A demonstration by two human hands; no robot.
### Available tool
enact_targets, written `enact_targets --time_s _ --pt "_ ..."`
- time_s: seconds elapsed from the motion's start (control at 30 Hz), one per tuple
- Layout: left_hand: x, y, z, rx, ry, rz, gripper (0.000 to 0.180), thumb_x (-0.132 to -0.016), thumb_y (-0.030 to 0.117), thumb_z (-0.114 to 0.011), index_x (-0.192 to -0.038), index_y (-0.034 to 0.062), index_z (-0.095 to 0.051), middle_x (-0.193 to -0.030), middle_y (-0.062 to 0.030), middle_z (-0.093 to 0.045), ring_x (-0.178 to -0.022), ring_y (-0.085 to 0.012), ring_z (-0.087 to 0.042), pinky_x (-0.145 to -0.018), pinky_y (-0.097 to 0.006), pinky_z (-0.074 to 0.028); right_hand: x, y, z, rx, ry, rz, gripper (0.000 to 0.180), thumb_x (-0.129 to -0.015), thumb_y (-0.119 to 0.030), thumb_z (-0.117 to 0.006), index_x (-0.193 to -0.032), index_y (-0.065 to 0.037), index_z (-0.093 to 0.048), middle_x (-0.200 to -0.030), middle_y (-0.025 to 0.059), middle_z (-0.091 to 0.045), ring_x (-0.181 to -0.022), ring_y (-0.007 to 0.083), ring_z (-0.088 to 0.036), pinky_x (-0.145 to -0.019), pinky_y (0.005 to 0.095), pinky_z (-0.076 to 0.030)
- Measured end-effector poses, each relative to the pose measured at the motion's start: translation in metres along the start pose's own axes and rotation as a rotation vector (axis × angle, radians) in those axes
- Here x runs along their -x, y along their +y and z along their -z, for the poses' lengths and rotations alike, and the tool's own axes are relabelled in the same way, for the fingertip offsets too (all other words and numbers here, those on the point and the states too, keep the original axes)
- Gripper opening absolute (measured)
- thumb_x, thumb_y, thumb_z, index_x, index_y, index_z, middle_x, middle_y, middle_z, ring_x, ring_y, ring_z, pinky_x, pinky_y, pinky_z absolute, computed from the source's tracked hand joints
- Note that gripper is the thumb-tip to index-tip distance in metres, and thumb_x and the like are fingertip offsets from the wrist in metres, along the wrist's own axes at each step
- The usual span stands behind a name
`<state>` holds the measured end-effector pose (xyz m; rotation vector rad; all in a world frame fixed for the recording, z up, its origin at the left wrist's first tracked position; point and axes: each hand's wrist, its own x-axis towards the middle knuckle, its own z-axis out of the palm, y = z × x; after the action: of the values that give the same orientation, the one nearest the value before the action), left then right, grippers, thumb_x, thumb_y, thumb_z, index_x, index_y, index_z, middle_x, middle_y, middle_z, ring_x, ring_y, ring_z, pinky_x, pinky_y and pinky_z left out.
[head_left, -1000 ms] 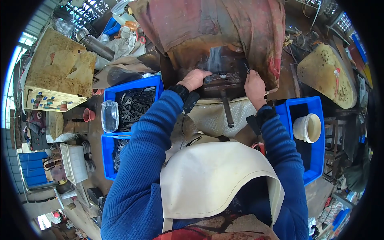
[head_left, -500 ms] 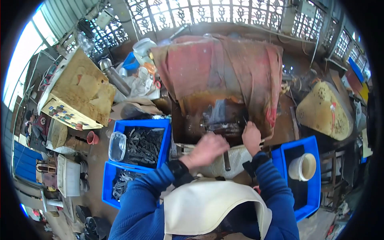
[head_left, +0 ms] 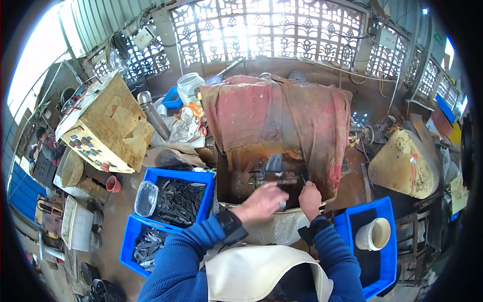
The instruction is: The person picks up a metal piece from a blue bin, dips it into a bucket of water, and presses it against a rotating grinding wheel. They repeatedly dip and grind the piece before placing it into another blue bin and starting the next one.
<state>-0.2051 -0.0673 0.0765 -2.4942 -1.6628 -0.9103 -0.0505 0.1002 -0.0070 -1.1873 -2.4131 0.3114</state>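
In front of me is a rusty machine housing (head_left: 224, 176), draped with a stained red-brown cloth (head_left: 241, 116). A horizontal shaft (head_left: 276, 181) shows inside its opening. My right hand (head_left: 309, 200) is at the opening's right side, its fingers closed on a thin dark piece (head_left: 304, 174) that points into the housing. Motion smears my left hand (head_left: 264, 202), which hovers at the front edge. The grey end of a rod (head_left: 283, 205) shows beside its fingers; whether they touch it I cannot tell.
Two blue bins (head_left: 210, 194) of dark, flat strips stand on the left, with a clear plastic tub (head_left: 146, 198) in one. To the right, a blue bin (head_left: 391, 251) holds a whitish bucket (head_left: 363, 237). A stained control box (head_left: 108, 126) stands far left; a triangular yellowish guard (head_left: 402, 163) far right.
The view has tilted, so the machine and bins appear lower. My left hand has shifted toward the rod, covering more of it. My right hand keeps its grip on the dark piece.
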Motion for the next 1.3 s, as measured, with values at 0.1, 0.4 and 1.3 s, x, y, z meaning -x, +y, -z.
enact_targets --time_s 0.1,0.4,1.3 --pt "-0.03 -0.018 0.018 0.066 0.296 0.276 0.033 -0.083 0.011 -0.065 -0.114 0.0085 -0.056 -0.102 -0.0142 -0.065 -0.094 -0.0344 -0.063 -0.084 -0.045 -0.051 0.002 -0.003 0.001 0.007 -0.002 0.019 0.009 -0.088 -0.009 -0.052 -0.089 -0.001 -0.056 -0.088 0.0218 -0.063 -0.074 0.0418 -0.065 -0.065 0.0493 -0.055" --pt "-0.095 -0.105 0.046 -0.045 0.328 0.566 0.038 -0.083 0.014 -0.067 -0.118 0.0142 -0.051 -0.104 -0.0163 -0.063 -0.097 -0.037 -0.062 -0.081 -0.046 -0.051 0.001 -0.003 -0.002 0.046 -0.019 -0.008 0.012 -0.088 -0.01 -0.051 -0.091 -0.001 -0.057 -0.091 0.0224 -0.064 -0.076 0.0415 -0.066 -0.066 0.0486 -0.055" --pt "0.104 -0.075 0.071 -0.166 0.622 0.624 0.023 -0.086 0.009 -0.064 -0.109 0.0058 -0.067 -0.095 -0.0141 -0.068 -0.089 -0.033 -0.065 -0.08 -0.041 -0.053 -0.002 0.008 -0.021 0.132 -0.04 0.072 0.012 -0.09 -0.016 -0.053 -0.088 -0.004 -0.057 -0.085 0.0198 -0.064 -0.076 0.0409 -0.065 -0.065 0.0503 -0.053"
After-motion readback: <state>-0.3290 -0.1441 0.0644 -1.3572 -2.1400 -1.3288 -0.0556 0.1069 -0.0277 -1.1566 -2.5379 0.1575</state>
